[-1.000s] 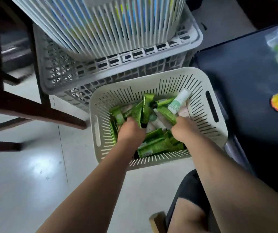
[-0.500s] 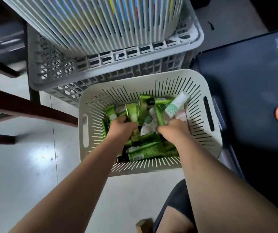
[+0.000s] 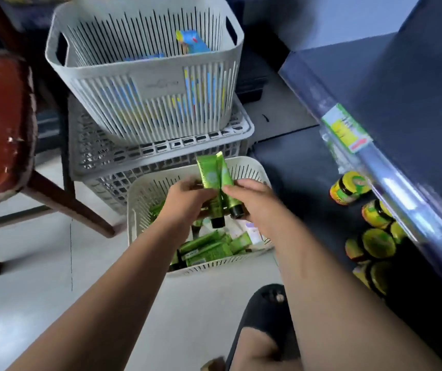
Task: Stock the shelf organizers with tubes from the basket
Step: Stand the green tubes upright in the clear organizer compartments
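The left hand (image 3: 187, 200) is gripping one glossy green tube (image 3: 209, 178), and the right hand (image 3: 253, 203) is gripping a second tube (image 3: 225, 172). Flat crimped ends are pointing up, black caps down, above the slotted plastic basket (image 3: 145, 194).

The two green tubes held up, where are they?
In the head view, mid-frame: the two green tubes are held between the left hand and right hand, caps down, above the cream basket.
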A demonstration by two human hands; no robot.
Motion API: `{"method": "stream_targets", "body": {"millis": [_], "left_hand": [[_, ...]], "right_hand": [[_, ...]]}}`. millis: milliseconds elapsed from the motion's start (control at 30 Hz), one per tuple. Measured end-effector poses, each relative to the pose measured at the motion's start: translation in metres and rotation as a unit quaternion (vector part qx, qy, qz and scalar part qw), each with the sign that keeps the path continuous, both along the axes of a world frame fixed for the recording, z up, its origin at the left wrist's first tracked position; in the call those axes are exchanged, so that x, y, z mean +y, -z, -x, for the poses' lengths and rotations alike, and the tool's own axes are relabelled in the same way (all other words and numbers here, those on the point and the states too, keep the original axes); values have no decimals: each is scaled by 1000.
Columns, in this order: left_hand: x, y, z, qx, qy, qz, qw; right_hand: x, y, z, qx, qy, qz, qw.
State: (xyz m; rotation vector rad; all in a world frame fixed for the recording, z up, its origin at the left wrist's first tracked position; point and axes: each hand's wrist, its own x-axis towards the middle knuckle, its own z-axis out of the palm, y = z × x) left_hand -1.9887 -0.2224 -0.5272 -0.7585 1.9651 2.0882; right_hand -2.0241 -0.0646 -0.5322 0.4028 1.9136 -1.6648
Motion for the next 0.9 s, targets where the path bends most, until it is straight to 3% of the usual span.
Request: {"method": "stream_targets", "body": {"millis": [133,267,433,667,900], "left_hand": [[29,-62,0,65,68,-29,995],[76,-126,-3,158,148,-41,975],[152,-198,-16,245,260,-66,932],[267,-266,-68,318,421,-44,848],[369,-288,-137,351,516,-63,779]], "right_hand": [[32,-71,-7,117,63,-45,990],[81,-140,-30,246,120,-112,955],[161,-215,-88,340,220,-98,909],[278,-269,-207,365,348,-147,851],[355,-285,-316,352,457,-212,789]]}}
